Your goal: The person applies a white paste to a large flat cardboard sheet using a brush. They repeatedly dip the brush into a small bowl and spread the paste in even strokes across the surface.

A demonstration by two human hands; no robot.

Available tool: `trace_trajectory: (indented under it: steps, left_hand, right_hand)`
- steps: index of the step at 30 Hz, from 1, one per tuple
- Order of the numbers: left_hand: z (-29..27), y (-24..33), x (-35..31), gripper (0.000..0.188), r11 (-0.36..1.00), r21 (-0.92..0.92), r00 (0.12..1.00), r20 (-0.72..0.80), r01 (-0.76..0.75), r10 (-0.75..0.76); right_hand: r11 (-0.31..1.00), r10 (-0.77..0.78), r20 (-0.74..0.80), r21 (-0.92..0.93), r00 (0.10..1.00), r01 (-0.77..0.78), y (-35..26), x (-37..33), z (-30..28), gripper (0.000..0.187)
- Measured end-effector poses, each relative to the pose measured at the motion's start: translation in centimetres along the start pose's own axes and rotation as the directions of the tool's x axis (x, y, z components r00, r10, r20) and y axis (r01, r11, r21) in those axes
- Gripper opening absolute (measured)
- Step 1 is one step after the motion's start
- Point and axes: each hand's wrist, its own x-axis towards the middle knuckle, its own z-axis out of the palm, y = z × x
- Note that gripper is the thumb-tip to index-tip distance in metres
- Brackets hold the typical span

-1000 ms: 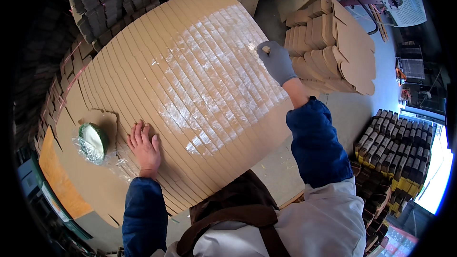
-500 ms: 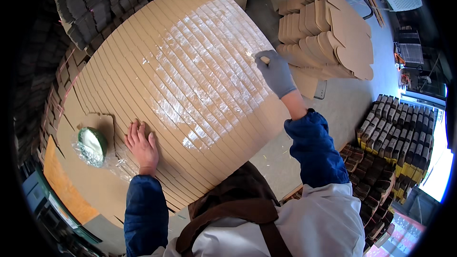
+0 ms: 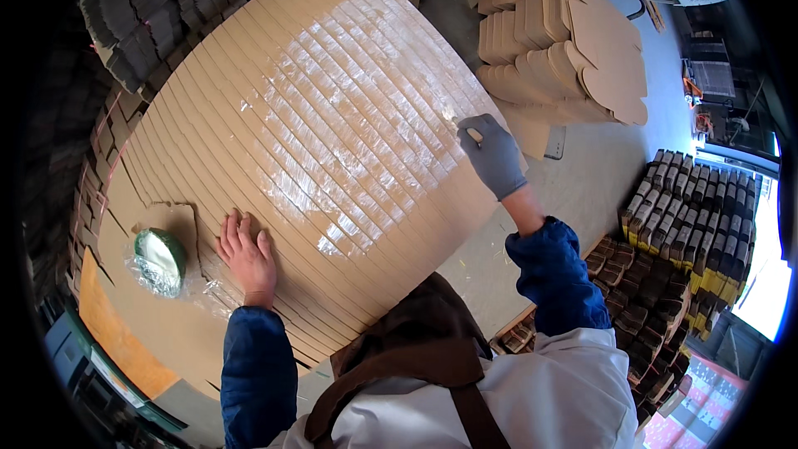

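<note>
A wide fan of overlapping brown cardboard sheets (image 3: 195,116) lies before me, with a shiny whitish smear of wet paste (image 3: 349,100) across its middle and right side. My left hand (image 3: 247,251), bare, rests flat on the sheets at the lower left, fingers stretched out. At the right edge of the smear, my right hand (image 3: 496,156) in a grey glove is closed; something pale shows between thumb and fingers, too small to name. Left of my left hand, a green bowl (image 3: 162,262) holds white paste, with crumpled clear plastic around it.
Stacked cut cardboard pieces (image 3: 540,41) stand beyond my right hand. Dark grey cardboard stacks (image 3: 166,8) rise at the far left. On the right are rows of bundled black and yellow pieces (image 3: 690,216) and brown bundles (image 3: 632,299). An orange-brown board (image 3: 125,333) lies at the left.
My right hand has moved down and slightly right along the edge of the smear. The left hand stays in place on the sheets. The whole view has shifted a little.
</note>
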Motion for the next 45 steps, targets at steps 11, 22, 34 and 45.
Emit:
trace_trajectory:
  steps: [11, 22, 34, 45]
  left_hand:
    - [0.0, -0.3, -0.1, 0.042, 0.999, -0.023, 1.0, 0.014, 0.028, -0.027]
    - [0.3, -0.8, -0.6, 0.043, 1.0, -0.017, 1.0, -0.015, 0.025, -0.026]
    - [0.3, -0.4, -0.2, 0.042, 0.999, -0.043, 1.0, -0.006, 0.012, -0.012]
    - [0.4, -0.5, -0.3, 0.042, 1.0, -0.025, 1.0, -0.016, 0.012, -0.013]
  right_hand:
    - [0.999, -0.035, -0.047, -0.019, 0.998, 0.034, -1.6, 9.4, 3.3, 0.01]
    - [0.993, 0.016, -0.093, 0.122, 0.995, -0.004, -2.6, 5.0, 0.4, 0.011]
    - [1.0, 0.009, -0.069, 0.03, 0.998, -0.007, 0.1, -3.1, 0.9, 0.01]
    - [0.998, 0.066, -0.065, 0.023, 0.996, -0.065, -3.3, -2.5, 1.9, 0.009]
